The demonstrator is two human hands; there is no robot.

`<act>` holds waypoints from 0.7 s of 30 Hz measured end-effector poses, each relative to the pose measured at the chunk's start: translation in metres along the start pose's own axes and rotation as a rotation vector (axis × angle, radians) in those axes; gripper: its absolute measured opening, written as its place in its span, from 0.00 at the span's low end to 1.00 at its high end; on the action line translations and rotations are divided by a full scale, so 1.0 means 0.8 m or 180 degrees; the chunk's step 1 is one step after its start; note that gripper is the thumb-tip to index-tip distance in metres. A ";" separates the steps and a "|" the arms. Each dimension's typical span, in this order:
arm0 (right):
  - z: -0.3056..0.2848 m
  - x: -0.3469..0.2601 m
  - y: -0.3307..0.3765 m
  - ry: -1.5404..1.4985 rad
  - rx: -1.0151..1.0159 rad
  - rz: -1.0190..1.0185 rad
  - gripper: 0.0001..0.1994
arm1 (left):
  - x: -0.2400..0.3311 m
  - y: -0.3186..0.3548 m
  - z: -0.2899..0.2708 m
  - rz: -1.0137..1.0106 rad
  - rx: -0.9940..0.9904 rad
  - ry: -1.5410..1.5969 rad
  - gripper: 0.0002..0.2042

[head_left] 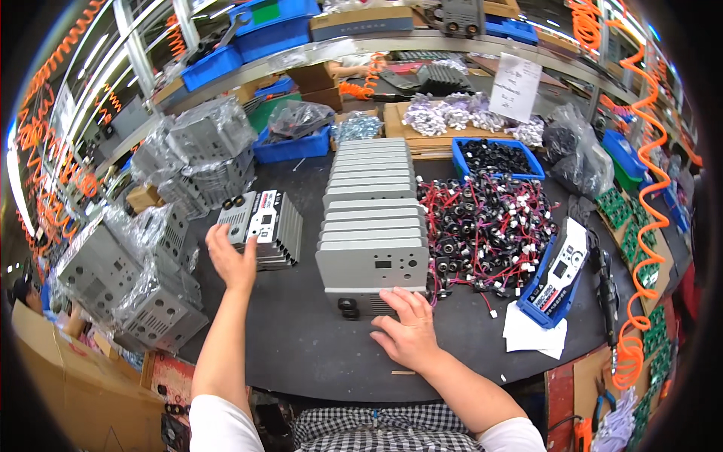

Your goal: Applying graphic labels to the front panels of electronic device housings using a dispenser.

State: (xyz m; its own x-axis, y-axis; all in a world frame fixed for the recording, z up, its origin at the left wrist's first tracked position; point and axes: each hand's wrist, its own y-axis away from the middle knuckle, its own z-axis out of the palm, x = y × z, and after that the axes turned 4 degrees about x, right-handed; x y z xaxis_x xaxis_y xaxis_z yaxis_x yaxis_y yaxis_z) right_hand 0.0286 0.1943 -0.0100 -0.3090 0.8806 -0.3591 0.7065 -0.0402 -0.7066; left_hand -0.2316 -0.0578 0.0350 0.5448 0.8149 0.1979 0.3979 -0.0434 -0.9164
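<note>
Left of the middle stands a stack of bent grey metal panels [284,236] whose front one carries a black-and-white label and two black round sockets. My left hand [232,260] is at this front panel's near edge, with bent fingers and thumb on either side of it. In the centre, a long row of unlabelled grey metal panels [373,233] stands upright, one behind another. The nearest one has cut-out holes above and a black socket [348,306] on its lower flange. Over the flange's right end lies my right hand [410,331], fingers stretched out and thumb apart.
Plastic-wrapped grey housings [128,267] crowd the left side. Red-and-black wired sockets [482,233] lie heaped right of the row, before a blue bin [497,160]. Further right are a labelled panel in a blue holder [557,275], a black screwdriver [606,297] and an orange coiled hose [651,203].
</note>
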 end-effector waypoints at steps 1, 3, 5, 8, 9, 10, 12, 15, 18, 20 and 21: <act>0.002 0.004 0.000 -0.0020 0.0045 0.0024 0.11 | 0.032 -0.010 0.014 0.0350 -0.0088 0.0647 0.24; 0.002 0.004 -0.002 -0.0060 0.0120 0.0014 0.11 | 0.068 -0.019 0.051 -0.0156 -0.1068 0.2070 0.21; 0.001 0.004 -0.004 -0.0153 0.0135 0.0019 0.11 | 0.098 -0.026 0.096 -0.1491 -0.1869 0.3227 0.25; -0.002 0.006 -0.004 -0.0337 0.0360 0.0186 0.12 | 0.123 -0.039 0.159 -0.2537 -0.2455 0.3773 0.39; -0.003 0.008 -0.002 -0.0376 0.0538 0.0308 0.12 | 0.126 -0.040 0.182 -0.2597 -0.2528 0.3666 0.41; -0.004 0.011 -0.003 -0.0418 0.0722 0.0423 0.13 | 0.123 -0.043 0.207 -0.2651 -0.2597 0.3552 0.42; -0.005 0.009 -0.007 -0.0490 0.0904 0.0414 0.18 | 0.020 -0.010 0.308 -0.3152 -0.2815 0.4657 0.40; -0.001 0.023 -0.004 -0.0539 0.1046 0.0536 0.24 | 0.037 -0.021 0.333 -0.3129 -0.3348 0.4369 0.39; -0.002 0.035 0.002 -0.0932 0.1224 0.0615 0.28 | 0.046 -0.025 0.336 -0.3081 -0.3512 0.4052 0.39; 0.004 0.044 0.001 -0.1424 0.1413 0.1544 0.27 | 0.049 -0.024 0.335 -0.3066 -0.3526 0.3867 0.38; 0.007 0.052 0.002 -0.1515 0.1366 0.1810 0.33 | 0.062 -0.026 0.344 -0.2982 -0.3579 0.3841 0.38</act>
State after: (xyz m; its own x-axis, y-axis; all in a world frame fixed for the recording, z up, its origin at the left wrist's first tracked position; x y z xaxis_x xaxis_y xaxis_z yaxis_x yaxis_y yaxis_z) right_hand 0.0131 0.2283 -0.0295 -0.2828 0.3842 -0.8788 0.5627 -0.6755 -0.4764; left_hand -0.4160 0.1423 -0.0318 -0.1465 0.0341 0.9886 0.7895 -0.5981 0.1376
